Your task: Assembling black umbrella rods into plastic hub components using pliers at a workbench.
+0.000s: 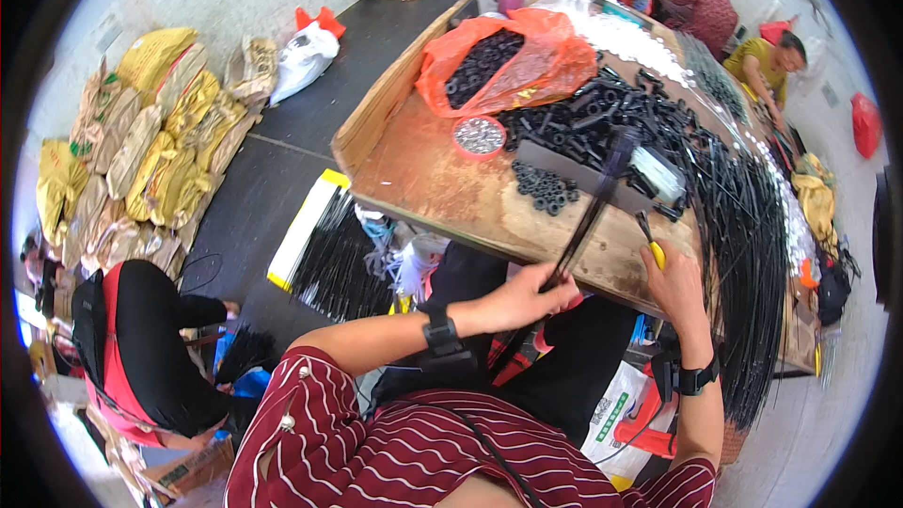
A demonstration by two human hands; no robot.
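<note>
My left hand is closed around a long, thin black rod or narrow bundle of rods, slanting up and away over the table's near edge. Its far end is smeared and lies above the black parts. My right hand is closed on a small hand tool with a yellow grip and a dark metal tip; whether it is pliers or another tool I cannot make out. Close beyond the rod lie small black rings, a grey strip and a clear plastic box.
On the wooden table are an orange bag of black parts, a red tub of small metal pieces and a heap of black tubes. Long black rods hang over the right side. Sacks and a bent-over person are left.
</note>
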